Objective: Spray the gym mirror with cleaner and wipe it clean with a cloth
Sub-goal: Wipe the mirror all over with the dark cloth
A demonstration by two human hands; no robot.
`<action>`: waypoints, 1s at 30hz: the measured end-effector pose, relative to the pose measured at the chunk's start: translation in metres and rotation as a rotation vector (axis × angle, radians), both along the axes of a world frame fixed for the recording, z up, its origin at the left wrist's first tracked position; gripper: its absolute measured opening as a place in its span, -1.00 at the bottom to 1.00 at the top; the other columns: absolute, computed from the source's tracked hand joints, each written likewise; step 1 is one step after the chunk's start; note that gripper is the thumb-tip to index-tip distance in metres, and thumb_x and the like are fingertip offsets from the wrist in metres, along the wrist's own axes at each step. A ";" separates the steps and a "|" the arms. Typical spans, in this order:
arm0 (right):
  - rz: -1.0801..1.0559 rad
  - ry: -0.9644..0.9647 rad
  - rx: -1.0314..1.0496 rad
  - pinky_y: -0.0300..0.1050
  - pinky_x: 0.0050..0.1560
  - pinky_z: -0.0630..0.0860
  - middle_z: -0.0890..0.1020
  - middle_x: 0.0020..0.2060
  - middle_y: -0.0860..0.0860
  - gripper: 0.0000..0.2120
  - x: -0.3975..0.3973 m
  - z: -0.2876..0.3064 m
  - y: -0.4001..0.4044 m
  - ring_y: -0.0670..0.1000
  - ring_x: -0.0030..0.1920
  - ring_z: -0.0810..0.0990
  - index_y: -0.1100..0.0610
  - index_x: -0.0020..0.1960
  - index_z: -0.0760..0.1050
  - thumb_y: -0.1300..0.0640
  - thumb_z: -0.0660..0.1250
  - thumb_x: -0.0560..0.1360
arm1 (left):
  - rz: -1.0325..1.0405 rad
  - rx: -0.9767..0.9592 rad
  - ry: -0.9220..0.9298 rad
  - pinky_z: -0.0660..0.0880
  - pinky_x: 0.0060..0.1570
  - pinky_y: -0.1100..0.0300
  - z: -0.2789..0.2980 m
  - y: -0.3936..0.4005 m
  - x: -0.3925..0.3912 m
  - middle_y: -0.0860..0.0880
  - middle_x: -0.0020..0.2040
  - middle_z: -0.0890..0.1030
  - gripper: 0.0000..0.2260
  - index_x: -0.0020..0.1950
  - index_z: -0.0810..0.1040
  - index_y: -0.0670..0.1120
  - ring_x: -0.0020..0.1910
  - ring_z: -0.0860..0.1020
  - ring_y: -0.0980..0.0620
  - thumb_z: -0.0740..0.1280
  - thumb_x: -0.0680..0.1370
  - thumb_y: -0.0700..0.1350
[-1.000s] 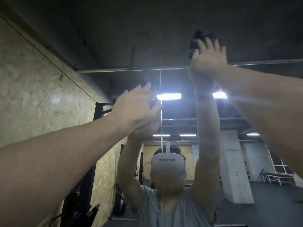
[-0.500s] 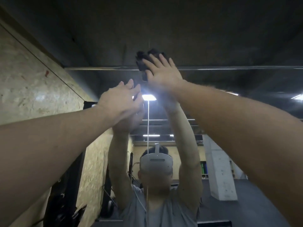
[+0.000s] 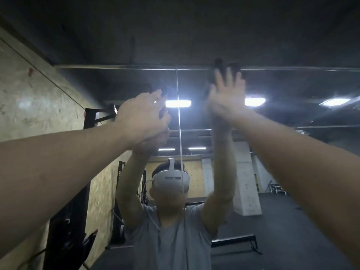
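- We face a large wall-mounted gym mirror (image 3: 272, 172) with a thin vertical seam (image 3: 178, 114) between two panes; both our bare arms reach up toward its top edge.
- Our right hand (image 3: 227, 98) lies flat with fingers spread and straight, pressing a dark crumpled cloth (image 3: 224, 68) against the glass just under the mirror's top frame. The open palm likely spreads pressure across the cloth so that it wipes a broad patch.
- The cloth shows only above the fingertips; the hand is blurred, which suggests wiping motion.
- Our left hand (image 3: 142, 115) is raised near the seam, lower than the right, its fingers loosely bent. We cannot tell whether it touches the glass or holds anything; it may be bracing us for the high reach.
- No spray bottle is visible.
- The reflection shows a person in a grey T-shirt (image 3: 171, 240) wearing a white headset (image 3: 171, 180), with bright ceiling lights (image 3: 178, 103) behind.
- A chipboard wall (image 3: 39, 98) runs along our left.
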State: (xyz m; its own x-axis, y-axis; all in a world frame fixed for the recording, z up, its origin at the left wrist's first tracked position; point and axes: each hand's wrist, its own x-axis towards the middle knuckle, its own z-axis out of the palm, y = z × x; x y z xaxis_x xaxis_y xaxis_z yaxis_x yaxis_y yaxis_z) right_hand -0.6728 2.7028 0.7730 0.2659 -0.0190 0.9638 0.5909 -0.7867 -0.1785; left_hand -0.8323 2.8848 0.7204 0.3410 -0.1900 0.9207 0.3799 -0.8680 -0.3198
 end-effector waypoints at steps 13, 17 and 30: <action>0.034 -0.187 -0.270 0.12 0.63 -0.14 0.04 0.67 0.01 -0.47 -0.014 -0.054 0.015 0.11 0.65 -0.06 -0.05 0.67 0.03 -0.06 -0.11 0.70 | -0.041 -0.115 -0.062 0.54 0.13 -0.11 -0.033 0.002 0.005 -0.07 0.13 0.50 -0.58 0.17 0.49 -0.12 0.11 0.53 -0.10 0.06 0.60 0.15; -0.044 -0.085 -0.032 0.03 0.61 -0.05 0.18 0.63 0.10 -0.42 0.020 -0.069 -0.052 0.13 0.60 0.12 0.06 0.65 0.13 -0.09 -0.10 0.67 | -0.008 -0.058 -0.072 0.51 0.23 -0.10 -0.041 0.002 0.009 -0.09 0.26 0.44 -0.60 0.27 0.46 -0.13 0.20 0.48 -0.08 0.10 0.62 0.12; -0.005 -0.098 -0.115 0.23 0.60 -0.24 -0.02 0.66 0.14 -0.44 -0.028 -0.099 0.017 0.32 0.63 -0.11 0.07 0.68 -0.02 0.01 -0.05 0.70 | -0.139 -0.108 0.068 0.42 0.07 0.00 -0.051 0.000 0.011 -0.03 0.14 0.46 -0.77 0.09 0.46 -0.03 0.14 0.42 -0.06 0.04 0.63 -0.03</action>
State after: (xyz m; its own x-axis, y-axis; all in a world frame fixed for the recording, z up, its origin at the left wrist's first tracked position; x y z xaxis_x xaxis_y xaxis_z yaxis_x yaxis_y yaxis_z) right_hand -0.7008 2.7198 0.6742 0.1708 0.0916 0.9810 0.5970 -0.8017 -0.0291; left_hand -0.8216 2.8846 0.6694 0.3803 -0.1411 0.9140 0.2351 -0.9411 -0.2431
